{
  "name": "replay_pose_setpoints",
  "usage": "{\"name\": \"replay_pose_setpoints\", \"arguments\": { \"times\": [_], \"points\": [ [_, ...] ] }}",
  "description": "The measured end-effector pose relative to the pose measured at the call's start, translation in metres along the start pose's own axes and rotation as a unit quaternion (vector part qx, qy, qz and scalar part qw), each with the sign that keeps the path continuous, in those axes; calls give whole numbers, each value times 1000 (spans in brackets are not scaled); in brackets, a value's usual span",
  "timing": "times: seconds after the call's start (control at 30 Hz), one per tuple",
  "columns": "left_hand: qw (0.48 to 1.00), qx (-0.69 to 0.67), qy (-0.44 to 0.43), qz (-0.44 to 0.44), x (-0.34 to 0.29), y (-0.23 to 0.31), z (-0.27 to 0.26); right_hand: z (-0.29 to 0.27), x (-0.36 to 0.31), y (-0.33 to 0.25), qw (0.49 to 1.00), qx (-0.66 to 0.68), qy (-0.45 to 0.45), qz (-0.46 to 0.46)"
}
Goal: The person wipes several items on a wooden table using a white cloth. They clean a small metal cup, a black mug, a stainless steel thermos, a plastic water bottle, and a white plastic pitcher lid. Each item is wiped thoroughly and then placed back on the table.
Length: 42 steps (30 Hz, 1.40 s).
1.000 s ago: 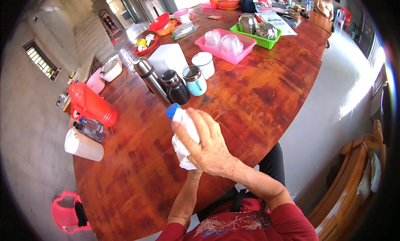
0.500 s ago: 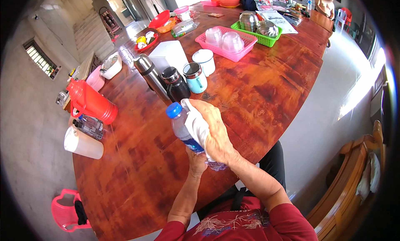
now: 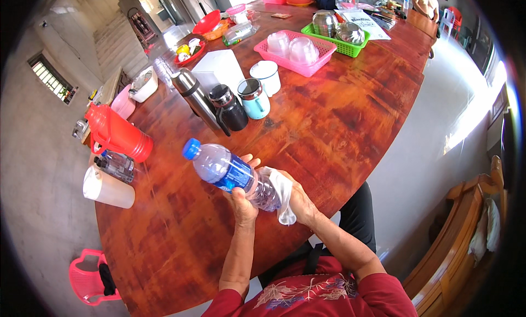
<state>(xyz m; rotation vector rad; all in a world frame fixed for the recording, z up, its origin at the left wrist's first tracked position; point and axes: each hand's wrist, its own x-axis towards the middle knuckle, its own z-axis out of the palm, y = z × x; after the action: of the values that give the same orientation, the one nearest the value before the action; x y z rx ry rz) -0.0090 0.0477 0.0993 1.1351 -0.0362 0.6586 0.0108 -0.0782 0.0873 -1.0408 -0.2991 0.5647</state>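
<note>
A clear plastic bottle [image 3: 219, 165] with a blue cap and blue label lies tilted above the table, its cap pointing to the far left. My left hand [image 3: 241, 205] is wrapped round its middle, thumb on the near side and fingertips showing beyond the far side. At the bottle's base my right hand [image 3: 298, 199] presses a white cloth [image 3: 284, 192] against it. Part of the cloth hangs down below the bottle, and most of my right fingers are hidden behind it.
Beyond the bottle stand a steel flask [image 3: 194, 95], a black mug [image 3: 228, 109], a light blue mug [image 3: 254, 99], a white enamel mug [image 3: 267, 77] and a white box [image 3: 218, 69]. A red thermos jug [image 3: 119, 133] and white pitcher [image 3: 108, 186] are at left. A person [image 3: 425, 4] sits far right.
The bottle has tipped from nearly upright to a slant, exposing its label. My right hand and the cloth have moved from its upper side down to the base; my left hand now shows more.
</note>
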Motion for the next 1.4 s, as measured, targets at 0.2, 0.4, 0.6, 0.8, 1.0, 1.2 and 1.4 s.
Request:
{"name": "replay_pose_setpoints", "arguments": {
  "times": [0.2,0.4,0.6,0.8,1.0,1.2,1.4],
  "points": [
    [998,44,33,36,-3,4,-8,10,-25,14,953,236,9,193],
    [997,46,41,37,3,2,-19,14,-51,1,990,-63,3,130],
    [999,-24,-20,35,-1,0,-12,32,-44,-37,815,-516,56,-258],
    [999,24,-38,25,-7,3,5,26,-18,-11,786,-550,111,-258],
    [995,-39,-94,2,-13,-1,-1,-8,8,-25,898,-415,-35,-142],
    [987,-115,-85,-70,-13,-8,0,-32,-14,-3,984,-113,-121,-65],
    [996,-3,19,87,-13,-1,10,-18,-24,-3,979,-152,-26,-136]
  ]
}}
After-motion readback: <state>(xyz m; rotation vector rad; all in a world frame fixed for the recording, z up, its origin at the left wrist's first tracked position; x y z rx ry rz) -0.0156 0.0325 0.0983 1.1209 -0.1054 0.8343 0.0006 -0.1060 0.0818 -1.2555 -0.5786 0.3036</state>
